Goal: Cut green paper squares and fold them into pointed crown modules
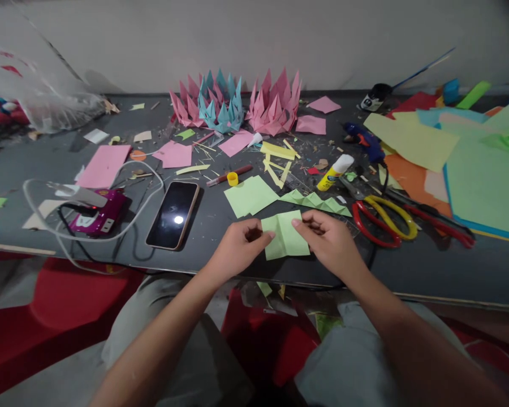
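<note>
A small light green paper square [286, 242] with a crease down its middle is held up at the table's front edge. My left hand [241, 243] pinches its left side between thumb and fingers. At the upper right side, my right hand [328, 237] grips it the same way. Just behind lie a stack of green paper squares [251, 195] and a strip of folded green triangles [316, 202]. Further back stand pink folded-paper crowns [275, 104] and a blue one [221, 104].
Left of my hands lie a phone [173, 215] and a purple power socket [99, 212] with looping cables. To the right are scissors [384, 220], a glue stick [336, 172], a glue gun [365, 141] and coloured paper sheets [487, 169]. Yellow strips [277, 150] and scraps litter the table.
</note>
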`<state>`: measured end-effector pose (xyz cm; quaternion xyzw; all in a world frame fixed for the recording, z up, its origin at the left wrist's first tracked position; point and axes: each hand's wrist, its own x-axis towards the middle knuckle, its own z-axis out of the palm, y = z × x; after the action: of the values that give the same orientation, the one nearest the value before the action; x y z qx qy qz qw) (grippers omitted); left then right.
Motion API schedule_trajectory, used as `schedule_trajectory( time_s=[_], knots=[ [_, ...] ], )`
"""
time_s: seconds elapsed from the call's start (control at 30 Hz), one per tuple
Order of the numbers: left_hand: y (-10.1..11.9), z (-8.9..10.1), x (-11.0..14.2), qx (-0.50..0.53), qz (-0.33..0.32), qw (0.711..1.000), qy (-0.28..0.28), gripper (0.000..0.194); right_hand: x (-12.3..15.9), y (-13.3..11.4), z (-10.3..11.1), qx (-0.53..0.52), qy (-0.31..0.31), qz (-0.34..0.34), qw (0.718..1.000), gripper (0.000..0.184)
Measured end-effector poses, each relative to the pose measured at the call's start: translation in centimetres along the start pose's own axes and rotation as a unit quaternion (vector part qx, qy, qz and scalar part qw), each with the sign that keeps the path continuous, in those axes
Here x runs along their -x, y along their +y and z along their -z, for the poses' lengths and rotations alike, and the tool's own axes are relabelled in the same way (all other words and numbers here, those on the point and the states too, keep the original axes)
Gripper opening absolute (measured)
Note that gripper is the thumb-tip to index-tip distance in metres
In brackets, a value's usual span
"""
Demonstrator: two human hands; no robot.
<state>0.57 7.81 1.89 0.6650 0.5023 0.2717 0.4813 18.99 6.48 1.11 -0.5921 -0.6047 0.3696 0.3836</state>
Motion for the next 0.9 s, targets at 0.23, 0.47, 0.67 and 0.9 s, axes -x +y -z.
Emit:
schedule_trajectory(
  time_s=[0.23, 0.47, 0.67, 0.9],
  knots=[
    [0.6, -0.7, 0.4, -0.36, 0.044, 0.928, 0.089, 0.033, 0.1, 0.4, -0.8, 0.267, -0.024, 0.065, 0.961, 0.023],
    [-0.7, -1.5, 0.2, -0.439, -0.081, 0.882, 0.153, 0.011, 0.7, 1.0, -1.3, 0.36, 0.031, 0.159, 0.919, 0.007],
    [-1.5, -1.1, 0.2, -0.452, -0.226, 0.856, 0.11, 0.014, 1.3, 1.0, -1.3, 0.404, 0.032, 0.266, 0.875, 0.016],
    [-1.9, -0.3, 0.2, -0.412, -0.295, 0.861, 0.048, 0.021, 1.4, 1.5, -0.7, 0.378, -0.015, 0.337, 0.862, 0.021]
  ],
)
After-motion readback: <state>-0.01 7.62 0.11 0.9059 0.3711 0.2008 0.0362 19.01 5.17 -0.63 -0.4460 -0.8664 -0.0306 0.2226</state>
